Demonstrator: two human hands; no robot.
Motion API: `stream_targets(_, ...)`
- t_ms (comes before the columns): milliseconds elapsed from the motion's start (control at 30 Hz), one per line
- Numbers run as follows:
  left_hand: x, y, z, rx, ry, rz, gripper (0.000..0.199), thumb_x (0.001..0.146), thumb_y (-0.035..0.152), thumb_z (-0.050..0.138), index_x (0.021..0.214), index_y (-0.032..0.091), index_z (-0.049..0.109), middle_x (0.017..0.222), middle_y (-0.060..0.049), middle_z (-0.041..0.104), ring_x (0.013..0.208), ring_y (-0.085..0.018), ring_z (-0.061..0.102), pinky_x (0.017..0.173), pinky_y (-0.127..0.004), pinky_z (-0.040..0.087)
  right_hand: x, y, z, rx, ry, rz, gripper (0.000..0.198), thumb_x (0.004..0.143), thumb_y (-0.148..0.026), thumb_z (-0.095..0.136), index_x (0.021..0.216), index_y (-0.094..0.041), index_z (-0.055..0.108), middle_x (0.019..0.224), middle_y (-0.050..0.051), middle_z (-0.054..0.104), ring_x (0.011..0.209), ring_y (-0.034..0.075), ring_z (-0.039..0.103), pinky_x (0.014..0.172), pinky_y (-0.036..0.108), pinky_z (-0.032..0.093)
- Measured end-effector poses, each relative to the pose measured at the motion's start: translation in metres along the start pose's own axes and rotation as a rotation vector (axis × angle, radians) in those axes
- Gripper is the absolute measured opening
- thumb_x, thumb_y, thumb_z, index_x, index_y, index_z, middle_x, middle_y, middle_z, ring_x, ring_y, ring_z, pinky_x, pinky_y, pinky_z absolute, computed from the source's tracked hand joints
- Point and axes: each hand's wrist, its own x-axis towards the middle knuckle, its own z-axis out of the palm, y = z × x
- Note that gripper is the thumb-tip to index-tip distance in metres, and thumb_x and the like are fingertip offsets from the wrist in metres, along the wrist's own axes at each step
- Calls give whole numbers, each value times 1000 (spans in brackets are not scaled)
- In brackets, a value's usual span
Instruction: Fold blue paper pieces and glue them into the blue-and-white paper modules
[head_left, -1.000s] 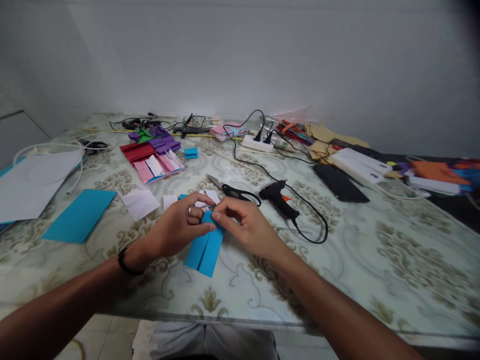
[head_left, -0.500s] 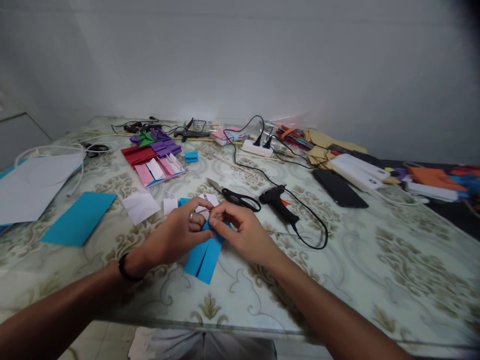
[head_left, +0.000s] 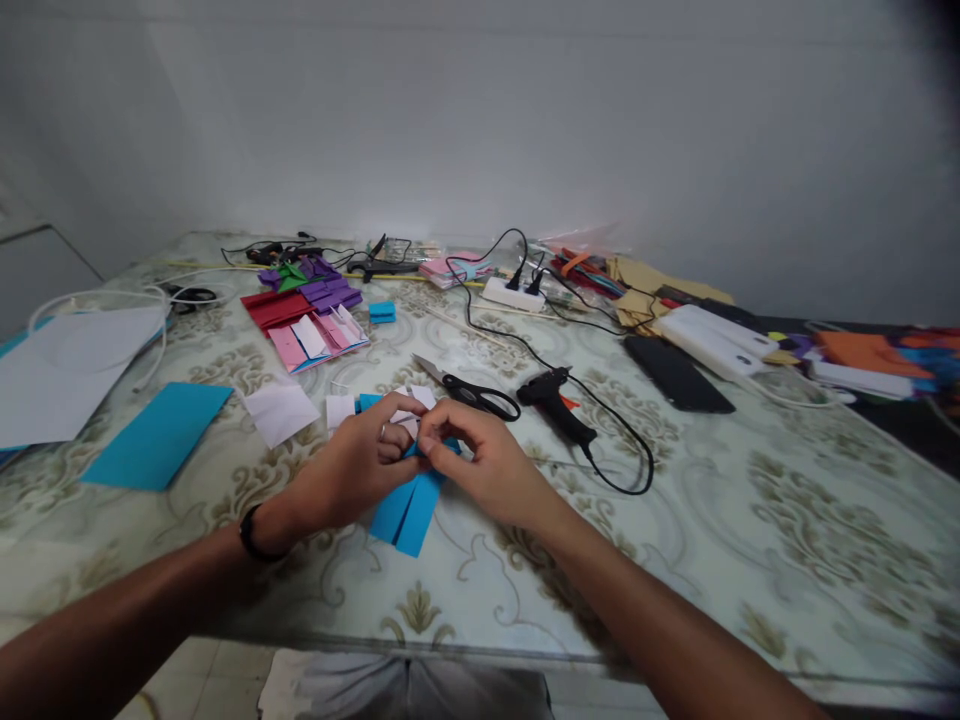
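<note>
Blue strip (head_left: 422, 512): part-folded.
Left hand (head_left: 360, 460), right hand (head_left: 484, 462) pinch far end; long flaps (head_left: 388, 514) folded in, blue sheet (head_left: 159, 435) unfolded.

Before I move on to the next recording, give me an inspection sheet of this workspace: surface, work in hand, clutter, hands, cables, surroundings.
Surface: table with a floral-patterned top.
Work in hand: folded blue paper with a lengthwise seam, its near end exposed.
Clutter: black-handled scissors, black glue gun, flat blue sheet, white paper square, red folded paper.
Hands: left hand and right hand pinch the paper's far end, fingertips close together; exact finger contact is partly hidden.
Cables: glue-gun cord loops right of the gun; two plugs sit in a white power strip.
Surroundings: grey wall behind; other people, nothing seen.
</note>
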Motion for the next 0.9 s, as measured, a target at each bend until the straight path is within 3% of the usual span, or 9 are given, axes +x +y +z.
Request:
stream_targets(167, 0, 5, -1, 25, 6, -11, 35, 86, 26, 69, 119, 20, 57, 70, 6, 60, 63, -10, 56, 58, -19, 41, 1, -2, -2, 2, 16, 17, 7, 89, -22, 64, 82, -20, 64, 80, 0, 63, 75, 15, 55, 71, 29, 43)
stream_targets(267, 1, 6, -2, 98, -28, -38, 12, 85, 28, 65, 89, 17, 62, 70, 3, 59, 65, -11, 54, 59, -20, 40, 1, -3, -2, -19, -7, -41, 9, 88, -18, 64, 79, -21, 64, 78, 0, 62, 74, 15, 54, 71, 29, 43)
stream_targets(367, 1, 6, -5, 215, -39, -52, 23, 85, 29, 60, 66, 15, 56, 64, 3, 47, 61, -10, 43, 54, -21, 30, 1, -4, -1, -35, -6, -55, 9, 87, -17, 65, 79, -21, 65, 78, 0, 60, 75, 15, 54, 71, 29, 43)
stream_targets(533, 0, 9, -6, 240, -27, -51, 26, 86, 34, 60, 69, 15, 60, 64, 4, 41, 62, -10, 36, 54, -22, 25, 1, -3, -2, -22, 24, -45, 8, 85, -15, 65, 79, -20, 65, 79, 0, 59, 75, 15, 55, 71, 29, 43)
stream_targets(733, -3, 16, -2, 315, -51, -8, 33, 85, 31, 54, 59, 17, 39, 61, 4, 31, 60, -9, 27, 52, -24, 19, 1, -6, -2, -24, -19, -78, 14, 77, -8, 62, 73, -21, 60, 77, -1, 57, 74, 15, 54, 70, 30, 42)
stream_targets(900, -4, 20, -3, 326, -12, 38, 34, 86, 29, 54, 57, 17, 41, 60, 4, 29, 59, -9, 26, 52, -24, 18, 1, -8, -6, -11, -20, -89, 13, 75, -8, 62, 73, -21, 61, 76, -1, 59, 73, 16, 55, 70, 30, 43)
